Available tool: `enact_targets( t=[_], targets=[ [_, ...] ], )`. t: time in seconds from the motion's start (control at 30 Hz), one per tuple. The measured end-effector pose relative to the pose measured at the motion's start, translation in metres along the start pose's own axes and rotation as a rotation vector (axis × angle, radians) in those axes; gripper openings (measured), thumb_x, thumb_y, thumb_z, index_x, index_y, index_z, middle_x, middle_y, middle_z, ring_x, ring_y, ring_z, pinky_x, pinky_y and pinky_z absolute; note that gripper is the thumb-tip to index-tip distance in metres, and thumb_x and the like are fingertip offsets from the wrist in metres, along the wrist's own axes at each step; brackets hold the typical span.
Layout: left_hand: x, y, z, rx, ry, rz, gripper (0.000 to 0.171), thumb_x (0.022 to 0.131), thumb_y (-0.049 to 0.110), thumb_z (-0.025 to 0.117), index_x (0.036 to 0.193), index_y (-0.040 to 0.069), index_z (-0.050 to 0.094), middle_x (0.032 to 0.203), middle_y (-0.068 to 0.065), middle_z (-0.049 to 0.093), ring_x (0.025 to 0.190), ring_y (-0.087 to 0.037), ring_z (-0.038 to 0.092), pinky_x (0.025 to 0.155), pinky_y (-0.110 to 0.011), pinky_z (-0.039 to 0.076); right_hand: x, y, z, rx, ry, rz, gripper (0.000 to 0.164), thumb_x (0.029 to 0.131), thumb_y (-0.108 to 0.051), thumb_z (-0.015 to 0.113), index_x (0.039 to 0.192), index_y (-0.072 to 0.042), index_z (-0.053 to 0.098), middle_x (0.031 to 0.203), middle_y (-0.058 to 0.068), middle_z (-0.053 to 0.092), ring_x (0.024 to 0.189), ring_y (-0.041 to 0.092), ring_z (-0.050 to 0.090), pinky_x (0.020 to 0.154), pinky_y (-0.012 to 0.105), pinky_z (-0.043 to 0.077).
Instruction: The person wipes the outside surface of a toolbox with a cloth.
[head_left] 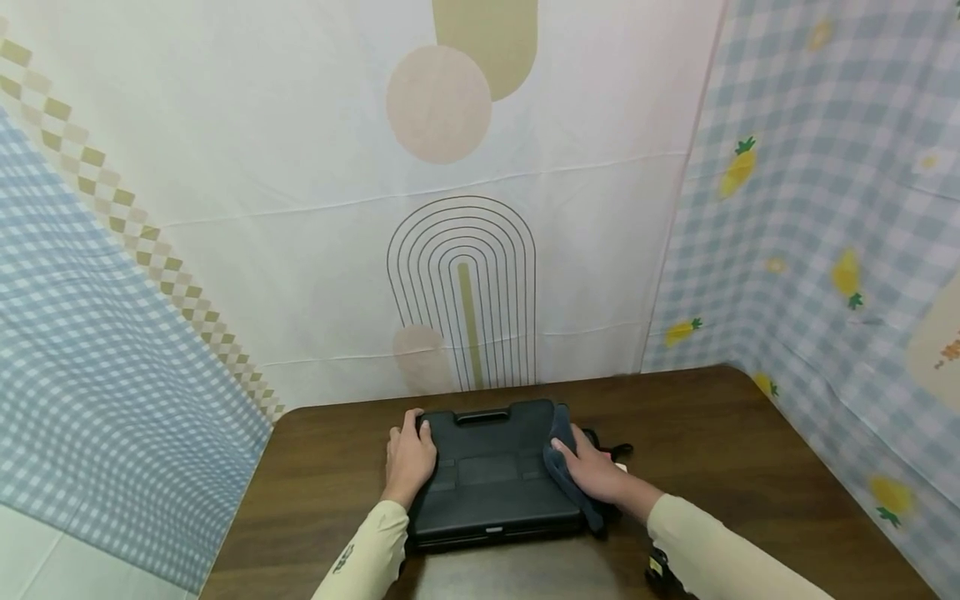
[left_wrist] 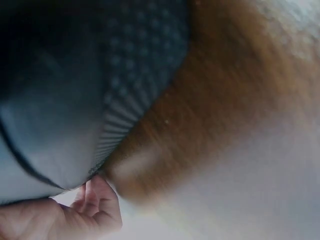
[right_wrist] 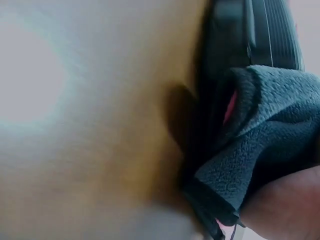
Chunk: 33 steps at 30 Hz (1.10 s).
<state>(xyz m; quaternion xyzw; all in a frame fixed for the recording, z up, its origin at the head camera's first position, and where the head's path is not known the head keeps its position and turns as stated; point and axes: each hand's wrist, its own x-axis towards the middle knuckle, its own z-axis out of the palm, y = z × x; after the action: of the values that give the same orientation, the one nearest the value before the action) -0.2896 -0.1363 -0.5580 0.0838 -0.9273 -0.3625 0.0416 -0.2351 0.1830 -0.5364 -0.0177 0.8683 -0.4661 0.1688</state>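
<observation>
A flat black plastic carrying case (head_left: 487, 493) with a handle slot along its far edge lies on the table in the head view. My left hand (head_left: 410, 460) grips its left side, thumb on the lid and fingers over the edge. In the left wrist view, curled fingers (left_wrist: 102, 202) meet the case's ribbed side (left_wrist: 132, 90). My right hand (head_left: 595, 473) holds a dark grey-blue cloth (head_left: 559, 457) against the case's right side. The cloth's fuzzy folds (right_wrist: 280, 107) drape over that side in the right wrist view, where most of the hand is out of frame.
The brown wooden table (head_left: 712, 433) extends on both sides of the case. A black strap or cord (head_left: 621, 450) sticks out beyond the right hand. A small black object (head_left: 658, 567) shows by the right sleeve. Patterned curtains (head_left: 300, 275) hang behind and at both sides.
</observation>
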Motion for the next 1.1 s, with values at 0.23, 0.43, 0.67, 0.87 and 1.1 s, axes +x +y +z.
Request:
enact_targets(
  t=[0.23,0.43,0.67,0.87,1.1],
  targets=[
    [-0.001,0.001,0.001,-0.008,-0.004,0.006,0.043,0.116,0.034,0.042,0.157,0.021,0.048,0.136,-0.03,0.055,0.116,-0.048,0.06,0.083,-0.061,0.053,-0.04,0.012,0.011,0.036,-0.026,-0.036,0.086,0.115,-0.05,0.041,0.171,0.002,0.001,0.177,0.031,0.009,0.164,0.052,0.013,0.129,0.073,0.016],
    [-0.001,0.002,0.0,-0.008,-0.006,0.0,0.043,0.116,0.034,0.042,0.157,0.021,0.048,0.139,-0.029,0.054,0.119,-0.049,0.059,0.086,-0.063,0.053,-0.062,0.017,0.018,0.031,-0.018,-0.047,0.088,0.114,-0.051,0.043,0.17,0.005,0.004,0.177,0.032,0.007,0.164,0.052,0.011,0.129,0.073,0.014],
    [0.0,0.001,-0.001,0.002,-0.01,-0.013,0.044,0.116,0.036,0.041,0.157,0.022,0.047,0.141,-0.029,0.054,0.123,-0.049,0.059,0.09,-0.065,0.052,-0.069,0.018,0.021,0.0,0.029,-0.023,0.087,0.113,-0.054,0.046,0.169,0.005,0.014,0.175,0.032,0.017,0.163,0.052,0.02,0.127,0.074,0.022],
    [0.0,0.004,-0.002,0.022,-0.008,-0.005,0.044,0.117,0.036,0.04,0.158,0.022,0.047,0.144,-0.03,0.053,0.125,-0.049,0.059,0.092,-0.067,0.052,-0.071,0.011,0.019,-0.109,0.19,0.008,0.07,0.113,-0.046,0.049,0.165,-0.001,0.035,0.164,0.027,0.048,0.149,0.048,0.05,0.118,0.068,0.043],
    [-0.001,0.003,-0.001,0.062,-0.001,0.011,0.045,0.116,0.036,0.04,0.158,0.021,0.047,0.144,-0.03,0.055,0.123,-0.048,0.06,0.089,-0.065,0.053,-0.067,0.005,0.014,-0.09,0.287,-0.029,0.062,0.115,-0.042,0.048,0.165,-0.006,0.039,0.164,0.024,0.049,0.151,0.045,0.05,0.12,0.065,0.042]
  ],
)
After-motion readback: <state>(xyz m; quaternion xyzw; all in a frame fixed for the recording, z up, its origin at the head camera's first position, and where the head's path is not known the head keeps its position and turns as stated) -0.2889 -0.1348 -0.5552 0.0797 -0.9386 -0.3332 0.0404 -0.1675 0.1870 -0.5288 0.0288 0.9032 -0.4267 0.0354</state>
